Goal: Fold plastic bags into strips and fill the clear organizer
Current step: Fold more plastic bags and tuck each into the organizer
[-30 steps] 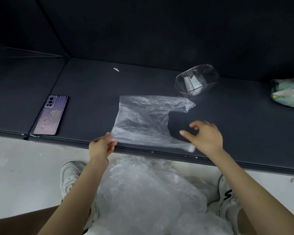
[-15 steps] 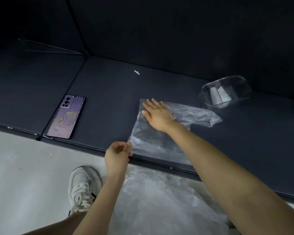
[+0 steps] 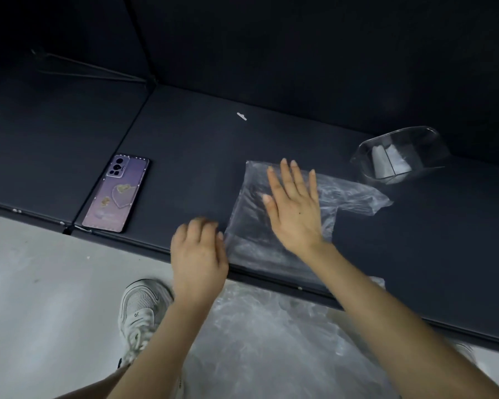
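By the worktop's (image 3: pixel 202 156) front edge, the right hand (image 3: pixel 296 214) presses the plastic bag (image 3: pixel 349 194) with straight fingers (image 3: pixel 285 174), the blurry left hand (image 3: pixel 198 254) just beside it.

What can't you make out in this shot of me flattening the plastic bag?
Head view only:
- left hand: motion blur hides whether its fingertips pinch the plastic bag.
- plastic bag: the right hand covers its middle.
- clear organizer: too small to count the strips inside.
- bag pile below: the frame's bottom edge cuts it off.
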Action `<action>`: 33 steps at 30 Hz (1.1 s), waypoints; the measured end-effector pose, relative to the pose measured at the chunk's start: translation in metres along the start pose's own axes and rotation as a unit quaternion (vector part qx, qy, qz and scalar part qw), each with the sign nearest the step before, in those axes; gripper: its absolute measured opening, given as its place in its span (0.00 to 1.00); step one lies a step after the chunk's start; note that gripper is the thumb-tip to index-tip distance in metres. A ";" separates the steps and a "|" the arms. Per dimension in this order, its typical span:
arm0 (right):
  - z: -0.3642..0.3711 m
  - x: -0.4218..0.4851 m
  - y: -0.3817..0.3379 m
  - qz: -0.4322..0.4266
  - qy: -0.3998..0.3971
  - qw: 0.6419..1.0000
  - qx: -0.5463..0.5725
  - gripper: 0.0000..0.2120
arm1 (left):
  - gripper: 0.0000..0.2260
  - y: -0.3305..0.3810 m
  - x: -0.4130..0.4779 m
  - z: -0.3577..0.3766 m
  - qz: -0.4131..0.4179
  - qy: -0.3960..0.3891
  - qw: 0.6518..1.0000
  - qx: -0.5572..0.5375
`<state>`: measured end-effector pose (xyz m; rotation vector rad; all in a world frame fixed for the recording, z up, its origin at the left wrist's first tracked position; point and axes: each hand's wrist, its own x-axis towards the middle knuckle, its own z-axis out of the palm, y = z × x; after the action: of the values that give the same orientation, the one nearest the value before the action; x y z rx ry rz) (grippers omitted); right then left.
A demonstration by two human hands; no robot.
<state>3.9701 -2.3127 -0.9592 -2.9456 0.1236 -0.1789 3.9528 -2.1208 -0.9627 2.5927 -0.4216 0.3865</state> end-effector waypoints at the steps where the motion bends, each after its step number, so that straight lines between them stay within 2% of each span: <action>1: 0.001 -0.016 -0.007 0.002 0.015 1.000 -0.004 0.27 | 0.15 -0.002 0.004 0.008 0.079 -0.027 0.997 -0.001; 3: 0.012 -0.042 -0.020 -0.004 0.000 1.000 -0.023 0.25 | 0.20 -0.003 0.008 0.028 0.162 -0.114 0.980 0.011; 6: 0.031 -0.061 -0.022 0.009 -0.061 0.997 -0.042 0.25 | 0.26 -0.007 0.005 0.050 0.165 -0.214 0.961 0.060; 9: 0.033 -0.077 0.015 0.065 -0.078 0.993 -0.062 0.26 | 0.25 -0.014 0.000 0.057 0.129 -0.237 0.961 0.057; 13: 0.014 -0.114 0.075 0.148 -0.085 0.982 -0.081 0.30 | 0.26 -0.012 0.000 0.054 0.130 -0.254 0.957 0.058; 15: 0.004 -0.114 0.084 0.132 -0.073 0.986 -0.074 0.31 | 0.30 -0.012 0.003 0.050 0.108 -0.266 0.958 0.000; 17: -0.004 -0.094 0.081 0.108 -0.043 0.992 -0.047 0.31 | 0.34 -0.010 0.012 0.039 0.040 -0.238 0.962 -0.127; 19: -0.010 -0.064 0.074 0.094 -0.013 0.995 -0.018 0.30 | 0.29 -0.004 0.025 0.027 -0.023 -0.190 0.956 -0.225; 20: -0.011 -0.049 0.070 0.091 -0.008 0.996 -0.005 0.31 | 0.24 -0.002 0.033 0.023 -0.015 -0.142 0.967 -0.212; 22: -0.008 -0.019 0.061 0.082 -0.014 0.997 0.011 0.32 | 0.20 0.000 0.053 0.026 0.055 -0.064 0.991 -0.105; 24: 0.001 0.004 0.051 0.071 -0.030 0.997 0.019 0.32 | 0.20 0.008 0.077 0.043 0.124 -0.094 0.988 -0.013; 27: 0.019 0.025 0.038 0.058 -0.053 0.997 -0.001 0.29 | 0.26 0.027 0.104 0.077 0.181 -0.218 0.958 0.041; 30: 0.033 0.029 0.041 0.060 -0.082 0.995 -0.014 0.31 | 0.34 0.029 0.114 0.104 0.172 -0.261 0.947 0.079; 33: 0.038 0.018 0.071 0.086 -0.084 0.992 -0.037 0.34 | 0.35 0.022 0.113 0.118 0.155 -0.256 0.950 0.085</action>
<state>3.9873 -2.3775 -1.0076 -2.9869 0.3647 0.1015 4.0707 -2.2238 -1.0143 2.7809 -1.0227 -0.1725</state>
